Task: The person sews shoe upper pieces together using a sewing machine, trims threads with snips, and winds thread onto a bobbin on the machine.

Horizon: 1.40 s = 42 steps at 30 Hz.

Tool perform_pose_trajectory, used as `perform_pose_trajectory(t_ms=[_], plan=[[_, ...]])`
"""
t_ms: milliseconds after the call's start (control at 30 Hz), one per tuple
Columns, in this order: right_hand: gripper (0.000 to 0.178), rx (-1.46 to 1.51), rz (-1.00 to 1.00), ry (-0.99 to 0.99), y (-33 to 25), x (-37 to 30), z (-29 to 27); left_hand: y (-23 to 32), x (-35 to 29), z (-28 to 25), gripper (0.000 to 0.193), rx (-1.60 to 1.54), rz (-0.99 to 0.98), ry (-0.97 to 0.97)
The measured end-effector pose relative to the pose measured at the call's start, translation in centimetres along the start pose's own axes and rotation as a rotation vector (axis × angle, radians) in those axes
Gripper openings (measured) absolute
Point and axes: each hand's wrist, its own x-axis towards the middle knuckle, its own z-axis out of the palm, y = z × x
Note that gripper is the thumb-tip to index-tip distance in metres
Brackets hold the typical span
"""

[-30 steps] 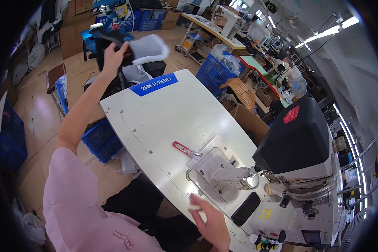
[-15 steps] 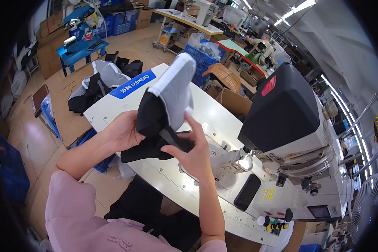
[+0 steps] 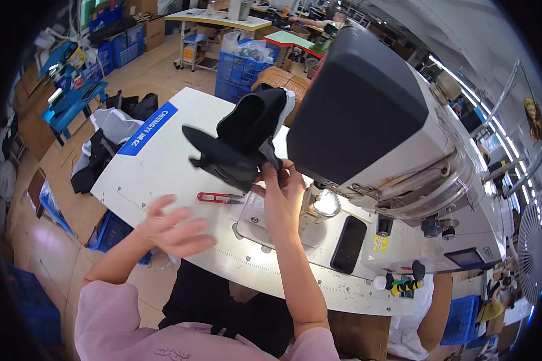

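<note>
Fingers of the left hand (image 3: 174, 228) are spread, empty, over the white table (image 3: 162, 162); the black fabric piece (image 3: 241, 144) is pinched by the right hand (image 3: 283, 192) beside the sewing machine (image 3: 379, 132). Positioning seems underway; careful lowering toward the needle plate is called for next.

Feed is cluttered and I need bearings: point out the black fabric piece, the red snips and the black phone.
black fabric piece (image 3: 241, 141), head view, on its dark middle, above the right hand.
red snips (image 3: 218, 197), head view, on the red handle loop.
black phone (image 3: 349, 243), head view, centre of its dark screen.
</note>
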Motion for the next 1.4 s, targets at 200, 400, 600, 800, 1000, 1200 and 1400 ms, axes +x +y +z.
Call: perform_pose_trajectory(t_ms=[200, 400, 600, 800, 1000, 1200, 1400], plan=[[0.019, 0.203, 0.024, -0.152, -0.7, -0.7, -0.8, -5.2, -1.2, 8.9, 0.068, -0.005, -0.172, -0.268], [0.038, -0.034, 0.047, -0.246, -1.4, -1.7, -3.5, -10.5, 2.4, 11.3, 0.061, -0.314, 0.064, -0.165], [0.047, -0.095, 0.092, -0.258, -0.9, -2.4, -4.5, -8.7, 5.9, 12.2, 0.041, -0.622, -0.170, -0.115], [0.049, -0.177, 0.320, -0.409, -4.1, -4.4, -11.4, -11.3, 5.8, 14.7, 0.026, -0.384, -0.126, -0.131], [0.031, -1.174, 0.189, 0.174, -4.5, 3.5, -19.7, -13.0, 5.4, 19.8, 0.030, -0.342, 0.083, -0.113], [0.027, -1.505, 0.236, 0.165, 0.6, 8.1, -20.4, -12.4, 6.8, 21.0, 0.031, -0.331, 0.158, -0.118], [0.024, -1.394, 0.182, 0.237, 0.0, 7.5, -21.0, -10.5, 7.9, 21.1, 0.033, -0.313, 0.179, -0.063]])
